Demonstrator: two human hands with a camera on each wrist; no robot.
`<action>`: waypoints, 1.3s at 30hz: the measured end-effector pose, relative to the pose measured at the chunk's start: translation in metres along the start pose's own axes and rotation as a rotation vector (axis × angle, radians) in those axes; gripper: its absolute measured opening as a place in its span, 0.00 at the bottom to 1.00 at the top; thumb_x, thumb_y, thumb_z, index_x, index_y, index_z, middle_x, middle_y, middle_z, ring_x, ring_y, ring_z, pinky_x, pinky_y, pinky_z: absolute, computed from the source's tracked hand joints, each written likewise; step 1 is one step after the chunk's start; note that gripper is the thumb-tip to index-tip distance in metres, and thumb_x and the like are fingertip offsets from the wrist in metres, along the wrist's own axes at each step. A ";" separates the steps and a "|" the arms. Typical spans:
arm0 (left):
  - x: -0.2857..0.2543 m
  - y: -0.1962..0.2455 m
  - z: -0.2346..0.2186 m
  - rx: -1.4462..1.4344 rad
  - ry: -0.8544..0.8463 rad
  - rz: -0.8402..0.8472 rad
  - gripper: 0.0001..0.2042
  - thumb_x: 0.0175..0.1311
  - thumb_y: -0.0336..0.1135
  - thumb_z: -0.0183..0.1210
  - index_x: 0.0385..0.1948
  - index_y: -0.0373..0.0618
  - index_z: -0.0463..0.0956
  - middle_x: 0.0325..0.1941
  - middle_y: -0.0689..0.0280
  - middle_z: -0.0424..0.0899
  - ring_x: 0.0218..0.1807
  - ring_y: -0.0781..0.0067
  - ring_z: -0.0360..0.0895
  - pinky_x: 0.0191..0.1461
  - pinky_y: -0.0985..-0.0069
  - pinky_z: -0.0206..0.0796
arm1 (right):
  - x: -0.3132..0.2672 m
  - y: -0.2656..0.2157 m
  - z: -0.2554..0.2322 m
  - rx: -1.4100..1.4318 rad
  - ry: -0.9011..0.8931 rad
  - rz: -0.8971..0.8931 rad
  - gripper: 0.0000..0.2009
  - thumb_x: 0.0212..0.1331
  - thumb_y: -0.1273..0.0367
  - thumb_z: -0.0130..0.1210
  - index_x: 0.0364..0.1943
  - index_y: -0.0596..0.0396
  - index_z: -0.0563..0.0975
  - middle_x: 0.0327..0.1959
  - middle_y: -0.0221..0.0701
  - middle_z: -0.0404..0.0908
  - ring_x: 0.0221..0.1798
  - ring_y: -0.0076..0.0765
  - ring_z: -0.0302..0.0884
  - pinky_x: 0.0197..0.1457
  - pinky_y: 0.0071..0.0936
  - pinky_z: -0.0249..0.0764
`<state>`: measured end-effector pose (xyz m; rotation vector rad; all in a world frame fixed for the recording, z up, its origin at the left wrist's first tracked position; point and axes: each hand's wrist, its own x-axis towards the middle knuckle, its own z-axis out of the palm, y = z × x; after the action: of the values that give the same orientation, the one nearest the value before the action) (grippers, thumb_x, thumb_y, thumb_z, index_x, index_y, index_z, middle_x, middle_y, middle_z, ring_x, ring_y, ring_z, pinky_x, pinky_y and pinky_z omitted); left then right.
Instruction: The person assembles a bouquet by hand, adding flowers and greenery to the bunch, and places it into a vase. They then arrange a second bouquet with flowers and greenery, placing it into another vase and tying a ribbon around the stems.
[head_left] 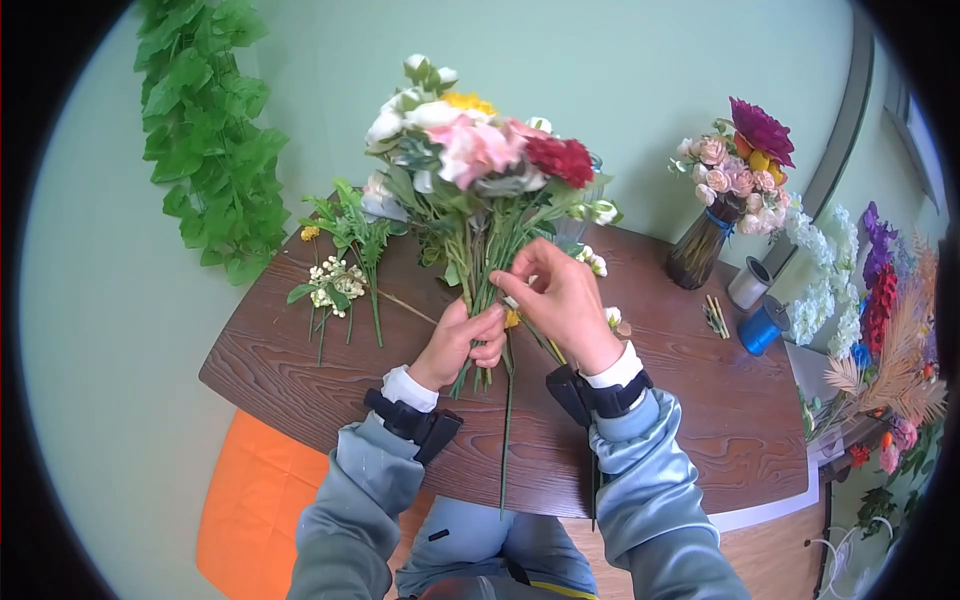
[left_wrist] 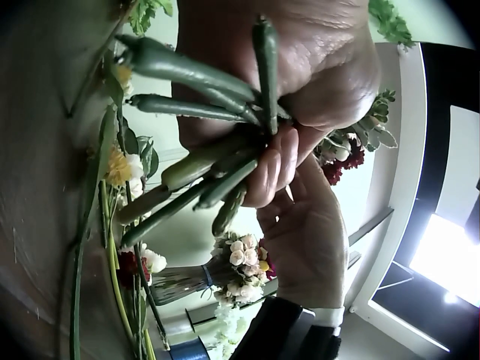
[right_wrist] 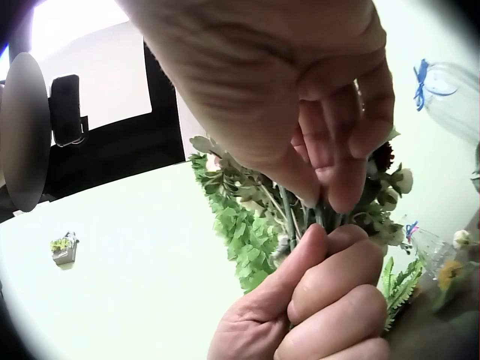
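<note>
A bouquet of artificial flowers (head_left: 480,150), with white, pink, yellow and dark red blooms, stands upright over the table, slightly blurred. My left hand (head_left: 458,345) grips its bundled green stems (left_wrist: 217,161), whose cut ends stick out below the fist in the left wrist view. Just above it, my right hand (head_left: 560,300) has thumb and fingertips pinched together at the stems; in the right wrist view its fingertips (right_wrist: 345,196) meet right over the left hand's thumb. Behind the right hand, a few loose stems with white and yellow flowers lie on the table.
The dark wooden table (head_left: 280,390) carries green sprigs (head_left: 375,240) and white berry clusters (head_left: 335,285) on the left. On the right stand a vase of flowers (head_left: 695,250), a grey spool (head_left: 750,283) and a blue spool (head_left: 765,325). More artificial flowers (head_left: 880,330) crowd the far right.
</note>
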<state>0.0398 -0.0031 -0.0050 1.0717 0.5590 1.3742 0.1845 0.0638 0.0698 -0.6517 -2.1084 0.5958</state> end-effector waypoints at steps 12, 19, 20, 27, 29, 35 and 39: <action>0.008 -0.004 0.021 0.241 0.206 0.078 0.13 0.67 0.29 0.43 0.51 0.51 0.61 0.18 0.76 0.60 0.14 0.89 0.53 0.16 0.86 0.45 | 0.002 0.026 -0.007 0.412 -0.429 0.071 0.17 0.51 0.62 0.61 0.38 0.62 0.73 0.28 0.25 0.70 0.29 0.20 0.62 0.31 0.20 0.62; 0.031 -0.039 0.003 1.107 0.409 0.645 0.12 0.57 0.27 0.54 0.41 0.35 0.67 0.27 0.55 0.80 0.21 0.59 0.76 0.23 0.67 0.62 | 0.005 -0.017 -0.020 0.029 -0.396 0.288 0.20 0.45 0.58 0.66 0.29 0.63 0.76 0.21 0.26 0.73 0.23 0.23 0.67 0.27 0.23 0.64; 0.022 -0.023 0.026 1.111 0.501 0.379 0.15 0.54 0.26 0.55 0.43 0.32 0.64 0.30 0.45 0.79 0.33 0.42 0.78 0.32 0.58 0.66 | 0.003 -0.016 -0.015 0.046 -0.283 0.292 0.20 0.44 0.57 0.66 0.28 0.63 0.77 0.21 0.28 0.75 0.24 0.23 0.69 0.27 0.24 0.67; 0.023 -0.018 0.042 1.134 0.646 0.385 0.17 0.52 0.25 0.56 0.45 0.31 0.66 0.33 0.51 0.81 0.36 0.54 0.80 0.39 0.64 0.69 | -0.002 0.000 0.001 0.264 -0.099 0.216 0.18 0.49 0.59 0.62 0.28 0.66 0.78 0.22 0.35 0.80 0.26 0.25 0.74 0.31 0.28 0.72; 0.022 -0.013 0.039 1.133 0.511 0.515 0.14 0.54 0.24 0.55 0.42 0.31 0.68 0.31 0.55 0.80 0.33 0.58 0.80 0.39 0.64 0.70 | -0.001 0.004 0.004 0.275 -0.044 0.083 0.18 0.51 0.61 0.61 0.27 0.67 0.78 0.20 0.34 0.79 0.22 0.24 0.73 0.27 0.27 0.71; 0.011 0.015 0.013 0.238 -0.176 -0.078 0.09 0.60 0.30 0.54 0.38 0.34 0.70 0.29 0.58 0.78 0.34 0.65 0.78 0.42 0.69 0.69 | -0.002 -0.008 -0.015 0.557 -0.427 0.399 0.17 0.53 0.62 0.61 0.22 0.66 0.76 0.15 0.31 0.77 0.14 0.19 0.69 0.17 0.20 0.64; 0.008 0.003 0.013 0.006 -0.136 -0.156 0.09 0.64 0.34 0.52 0.34 0.37 0.69 0.25 0.63 0.74 0.29 0.68 0.75 0.37 0.70 0.67 | -0.002 -0.009 -0.014 0.544 -0.401 0.370 0.15 0.54 0.63 0.61 0.21 0.64 0.76 0.11 0.25 0.73 0.14 0.14 0.66 0.15 0.17 0.60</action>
<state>0.0508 0.0007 0.0055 1.0946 0.5355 1.1549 0.1954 0.0582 0.0819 -0.6417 -2.0434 1.5498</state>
